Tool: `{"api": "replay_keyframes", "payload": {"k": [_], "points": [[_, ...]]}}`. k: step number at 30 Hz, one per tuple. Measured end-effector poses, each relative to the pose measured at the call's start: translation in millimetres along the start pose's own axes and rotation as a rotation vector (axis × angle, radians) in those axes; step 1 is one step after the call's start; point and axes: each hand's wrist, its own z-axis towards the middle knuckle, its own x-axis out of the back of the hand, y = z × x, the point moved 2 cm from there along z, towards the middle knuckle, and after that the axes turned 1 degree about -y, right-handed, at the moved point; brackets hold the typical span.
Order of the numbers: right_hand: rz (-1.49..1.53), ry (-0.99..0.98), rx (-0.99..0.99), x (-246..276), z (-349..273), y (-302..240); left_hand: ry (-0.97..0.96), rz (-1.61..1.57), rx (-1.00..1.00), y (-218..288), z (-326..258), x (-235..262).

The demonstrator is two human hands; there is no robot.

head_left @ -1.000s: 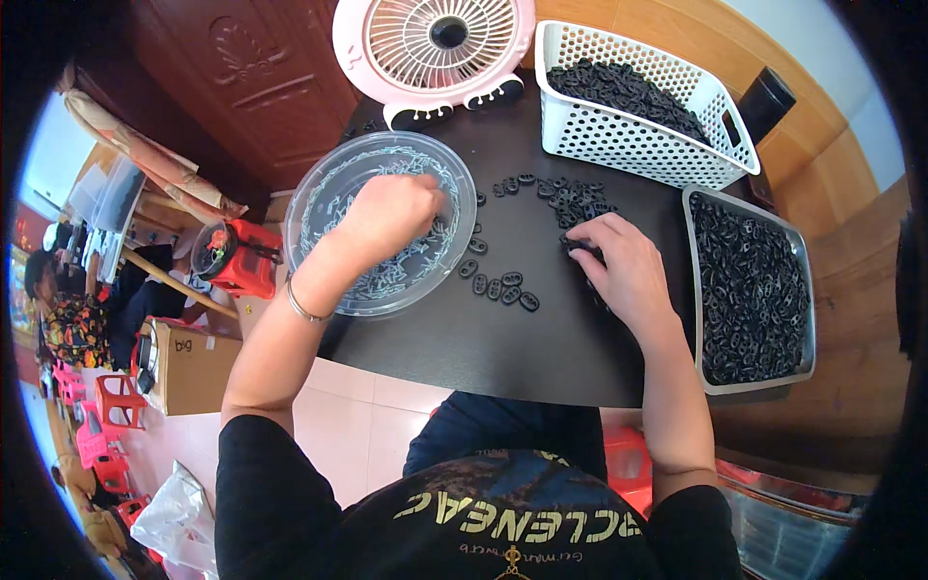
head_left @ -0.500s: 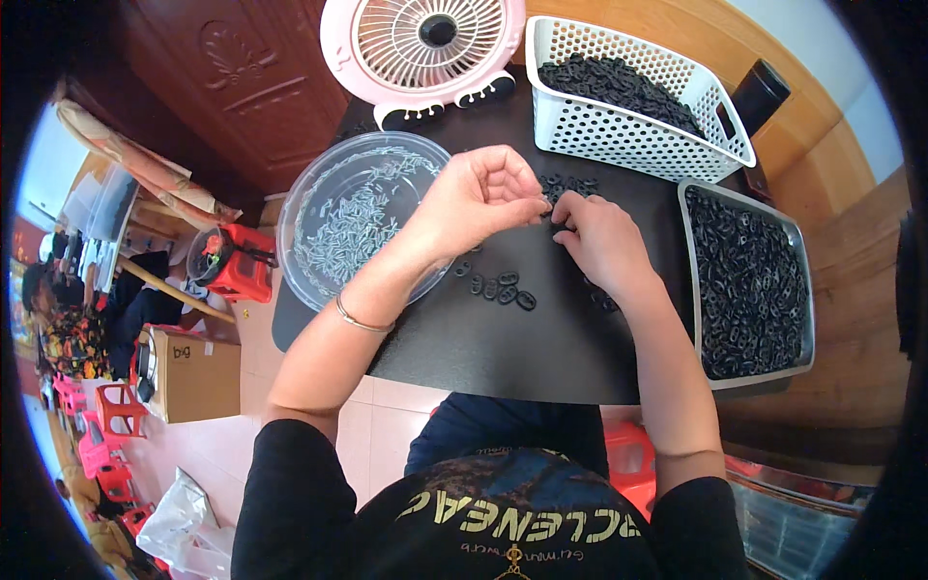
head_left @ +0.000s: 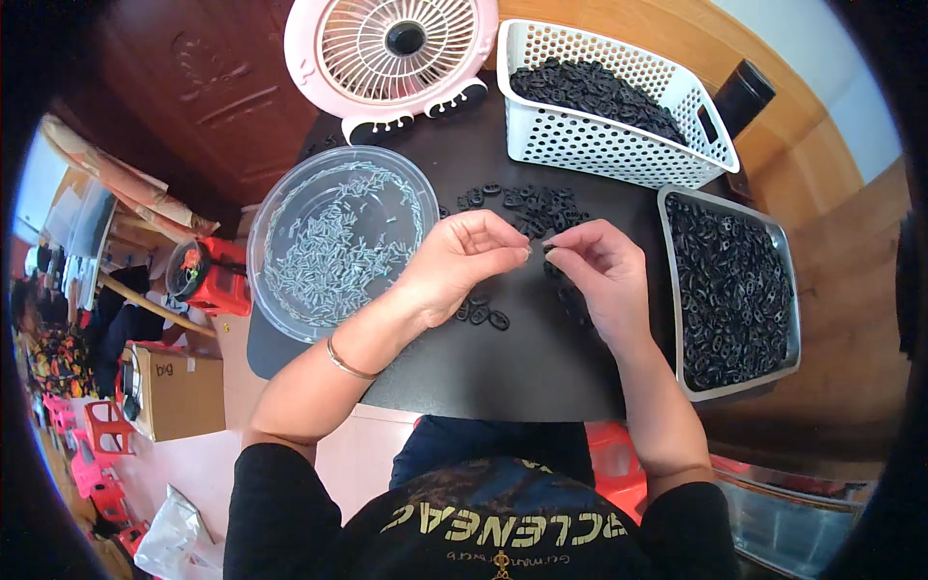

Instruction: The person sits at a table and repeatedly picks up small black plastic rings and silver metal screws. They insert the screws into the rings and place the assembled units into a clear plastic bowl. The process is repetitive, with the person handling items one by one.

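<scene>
Over the middle of the black table, both my hands face each other, fingertips close but apart. My left hand point(head_left: 471, 259) is closed in a thumb-and-finger pinch; whatever sits in it is too small to make out. Between thumb and forefinger, my right hand point(head_left: 601, 274) pinches a small black oval piece point(head_left: 549, 248), mostly hidden by the fingertips. Just beyond the hands lies a loose pile of black oval pieces point(head_left: 541, 205) with holes. A few more black ovals point(head_left: 497, 320) lie on the near side, partly behind my left wrist.
Left on the table stands a clear round tub point(head_left: 255, 253) of short silvery pins point(head_left: 329, 253). A pink fan point(head_left: 406, 41) stands at the back. Back right is a white perforated basket point(head_left: 599, 153) of black pieces; a metal tray point(head_left: 680, 329) of black ovals sits at right.
Both hands have drawn back from the black pile toward me. The right now shows a black oval piece in its pinch. The whole view has shifted slightly.
</scene>
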Motion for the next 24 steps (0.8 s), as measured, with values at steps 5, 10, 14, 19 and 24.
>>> {"api": "replay_keyframes", "payload": {"k": [5,10,14,19,24], "points": [[0.199,0.015,-0.09,-9,-1,9,0.03,-0.047,-0.058,-3,2,3],[0.14,0.038,-0.139,-9,0,7,0.061,-0.035,-0.082,-3,1,5],[0.161,0.018,-0.152,-7,0,11,0.063,-0.018,-0.079,-3,1,4],[0.241,0.094,-0.196,-9,0,13,0.04,-0.013,-0.087,-6,2,3],[0.26,0.043,-0.198,-8,-1,15,0.051,-0.003,-0.087,-8,1,3]]}}
